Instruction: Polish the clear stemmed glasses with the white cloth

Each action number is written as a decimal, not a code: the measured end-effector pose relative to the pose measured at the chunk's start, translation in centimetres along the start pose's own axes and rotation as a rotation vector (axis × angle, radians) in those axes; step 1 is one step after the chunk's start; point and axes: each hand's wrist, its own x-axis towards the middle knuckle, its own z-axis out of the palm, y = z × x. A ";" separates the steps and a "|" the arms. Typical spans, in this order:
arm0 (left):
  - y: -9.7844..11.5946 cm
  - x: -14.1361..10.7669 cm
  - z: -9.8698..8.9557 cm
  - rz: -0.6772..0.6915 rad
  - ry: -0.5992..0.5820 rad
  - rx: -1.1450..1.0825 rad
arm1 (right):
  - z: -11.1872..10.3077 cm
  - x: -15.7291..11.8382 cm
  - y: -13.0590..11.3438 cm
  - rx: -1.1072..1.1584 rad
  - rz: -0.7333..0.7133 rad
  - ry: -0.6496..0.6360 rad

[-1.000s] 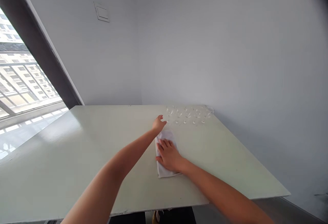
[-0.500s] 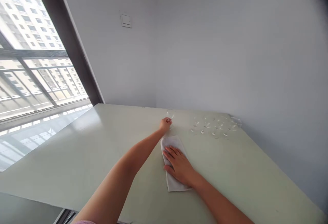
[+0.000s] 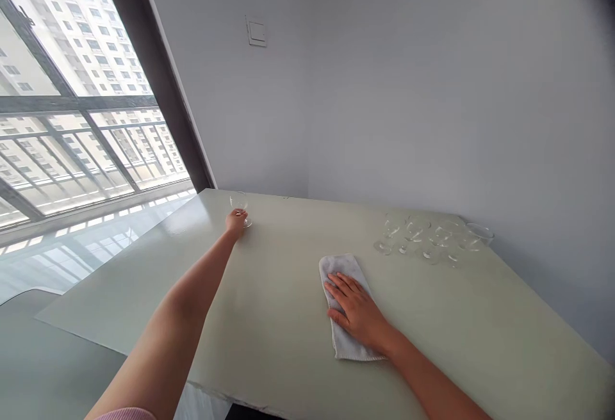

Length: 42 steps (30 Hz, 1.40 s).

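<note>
Out at the far left of the table, my left hand (image 3: 235, 223) is closed around the stem of a clear stemmed glass (image 3: 239, 200). The bowl shows above my fingers and part of the foot shows below, at or close to the tabletop. My right hand (image 3: 358, 311) lies flat with its fingers spread on a folded light grey cloth (image 3: 343, 266), which rests on the table. Ahead and to the right of the cloth, several more clear stemmed glasses (image 3: 414, 231) stand upright in a close group.
The pale green tabletop (image 3: 273, 292) runs to grey walls at the back and right. A window (image 3: 96, 119) with a dark frame is on the left, and a light switch (image 3: 257, 33) sits on the wall. A lower grey surface (image 3: 52, 356) lies beyond the table's left edge.
My left hand has carried the stemmed glass leftward across the table, away from the cloth. My right hand stays on the cloth. The view has shifted slightly left.
</note>
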 end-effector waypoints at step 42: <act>4.7 -11.5 11.4 0.103 -0.445 -0.148 | -0.5 -0.2 -0.1 0.025 0.007 0.035</act>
